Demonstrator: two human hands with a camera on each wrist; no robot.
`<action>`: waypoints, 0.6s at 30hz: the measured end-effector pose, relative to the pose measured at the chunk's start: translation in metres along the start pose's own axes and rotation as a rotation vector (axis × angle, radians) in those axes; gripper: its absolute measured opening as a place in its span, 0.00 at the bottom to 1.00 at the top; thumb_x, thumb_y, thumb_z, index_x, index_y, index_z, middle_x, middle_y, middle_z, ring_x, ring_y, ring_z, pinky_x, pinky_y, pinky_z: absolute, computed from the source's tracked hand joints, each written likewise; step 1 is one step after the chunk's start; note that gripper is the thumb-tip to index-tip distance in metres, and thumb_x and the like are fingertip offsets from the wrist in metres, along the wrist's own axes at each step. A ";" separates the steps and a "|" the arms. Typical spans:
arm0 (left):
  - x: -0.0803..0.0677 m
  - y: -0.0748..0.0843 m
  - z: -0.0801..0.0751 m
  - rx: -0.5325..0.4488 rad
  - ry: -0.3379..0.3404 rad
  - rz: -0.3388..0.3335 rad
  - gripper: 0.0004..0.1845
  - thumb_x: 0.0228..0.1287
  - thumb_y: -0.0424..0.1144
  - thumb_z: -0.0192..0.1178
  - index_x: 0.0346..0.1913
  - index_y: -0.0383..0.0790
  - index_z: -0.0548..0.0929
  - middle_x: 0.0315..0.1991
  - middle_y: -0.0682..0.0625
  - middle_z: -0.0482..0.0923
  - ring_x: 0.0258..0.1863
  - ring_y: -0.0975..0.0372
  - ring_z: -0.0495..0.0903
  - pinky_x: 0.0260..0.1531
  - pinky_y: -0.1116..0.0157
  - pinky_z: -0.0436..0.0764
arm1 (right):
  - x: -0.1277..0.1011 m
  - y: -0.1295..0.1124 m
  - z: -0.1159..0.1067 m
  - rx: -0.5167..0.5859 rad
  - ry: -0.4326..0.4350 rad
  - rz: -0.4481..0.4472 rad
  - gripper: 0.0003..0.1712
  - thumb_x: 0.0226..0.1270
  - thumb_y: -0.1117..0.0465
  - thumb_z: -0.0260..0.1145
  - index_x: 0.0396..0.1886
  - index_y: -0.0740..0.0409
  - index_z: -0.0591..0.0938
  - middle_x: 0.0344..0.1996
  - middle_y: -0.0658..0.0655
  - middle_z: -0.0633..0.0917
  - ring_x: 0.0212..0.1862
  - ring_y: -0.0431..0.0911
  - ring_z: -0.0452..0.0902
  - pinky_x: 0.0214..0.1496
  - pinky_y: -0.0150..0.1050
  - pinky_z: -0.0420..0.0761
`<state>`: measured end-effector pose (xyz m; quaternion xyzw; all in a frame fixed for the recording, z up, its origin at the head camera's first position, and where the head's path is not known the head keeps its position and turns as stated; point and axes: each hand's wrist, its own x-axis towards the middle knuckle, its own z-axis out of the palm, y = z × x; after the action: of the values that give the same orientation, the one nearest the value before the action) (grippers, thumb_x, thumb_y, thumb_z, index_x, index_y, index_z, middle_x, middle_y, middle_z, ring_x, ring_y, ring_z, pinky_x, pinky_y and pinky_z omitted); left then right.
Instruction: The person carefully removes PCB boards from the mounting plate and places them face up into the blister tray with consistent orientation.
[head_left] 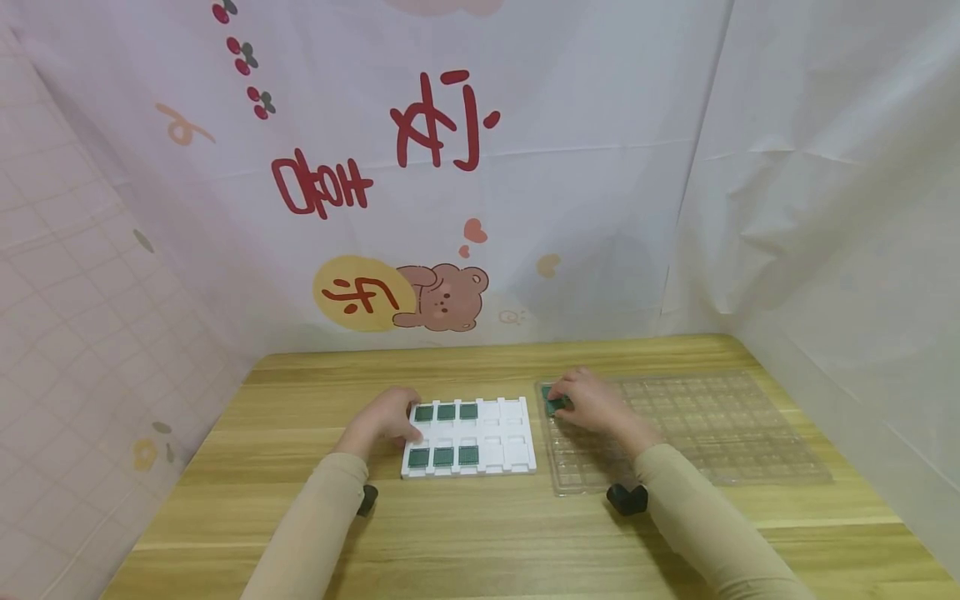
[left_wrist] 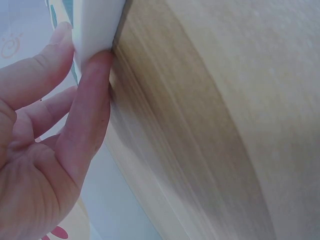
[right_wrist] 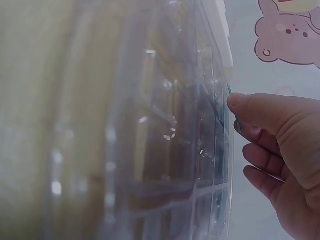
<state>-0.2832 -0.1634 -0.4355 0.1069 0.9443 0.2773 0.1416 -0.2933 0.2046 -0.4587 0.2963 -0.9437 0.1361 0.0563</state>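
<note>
My left hand (head_left: 387,414) grips the left end of a white tray (head_left: 468,430), its fingers and thumb at the tray's edge in the left wrist view. In the tray's left part lie small green circuit boards (head_left: 443,456) in two rows of three, with bare slots to their right. My right hand (head_left: 592,404) is over the left end of a clear plastic blister tray (head_left: 697,425). Between thumb and index finger it pinches a thin green circuit board (right_wrist: 237,125), seen edge-on in the right wrist view. More green shows at the clear tray's far left corner, partly behind the fingers.
Both trays lie side by side on a wood-grain table (head_left: 465,533), with a narrow gap between them. A printed white curtain (head_left: 585,167) hangs behind the table and along both sides. Black wrist mounts (head_left: 627,499) sit under the forearms.
</note>
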 end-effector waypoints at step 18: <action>-0.001 0.000 -0.001 -0.016 -0.007 0.003 0.33 0.46 0.26 0.76 0.58 0.27 0.77 0.45 0.40 0.78 0.36 0.56 0.79 0.31 0.63 0.85 | 0.000 0.001 0.005 0.003 0.009 0.012 0.12 0.59 0.62 0.75 0.43 0.56 0.86 0.45 0.57 0.84 0.48 0.53 0.74 0.52 0.51 0.78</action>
<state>-0.2831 -0.1642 -0.4348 0.1083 0.9414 0.2845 0.1453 -0.2941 0.2045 -0.4634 0.2900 -0.9450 0.1392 0.0592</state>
